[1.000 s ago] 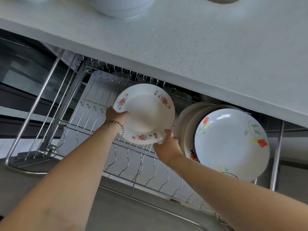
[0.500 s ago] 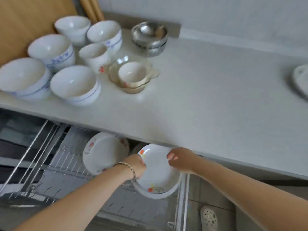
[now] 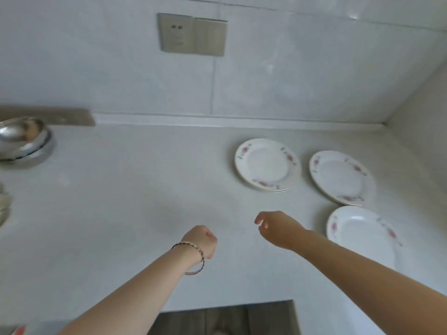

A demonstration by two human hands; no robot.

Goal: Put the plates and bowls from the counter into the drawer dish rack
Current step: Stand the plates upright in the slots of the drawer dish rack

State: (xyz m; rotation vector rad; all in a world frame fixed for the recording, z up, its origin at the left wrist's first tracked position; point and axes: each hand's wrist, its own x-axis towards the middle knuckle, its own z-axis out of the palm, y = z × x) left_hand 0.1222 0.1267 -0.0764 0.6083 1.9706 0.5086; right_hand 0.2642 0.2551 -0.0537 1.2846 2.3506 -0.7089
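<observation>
Three white plates with pink flower rims lie flat on the white counter (image 3: 135, 197) at the right: one at the back (image 3: 267, 164), one beside it to the right (image 3: 341, 177), and a nearer one (image 3: 360, 234) partly behind my right forearm. My right hand (image 3: 278, 228) hovers over the counter left of the near plate, fingers loosely curled, holding nothing. My left hand (image 3: 202, 240), with a bracelet on the wrist, is closed in a loose fist and empty. The drawer dish rack is out of view.
A stack of steel bowls (image 3: 24, 141) stands at the far left edge. A wall socket (image 3: 192, 33) sits on the tiled wall behind. The counter meets a side wall at the far right. Dark floor (image 3: 225, 317) shows below the counter's front edge.
The flowered plate was left standing in the rack. Both hands let go and rose above the counter. My view swung up from the drawer to the counter's right side with the plates.
</observation>
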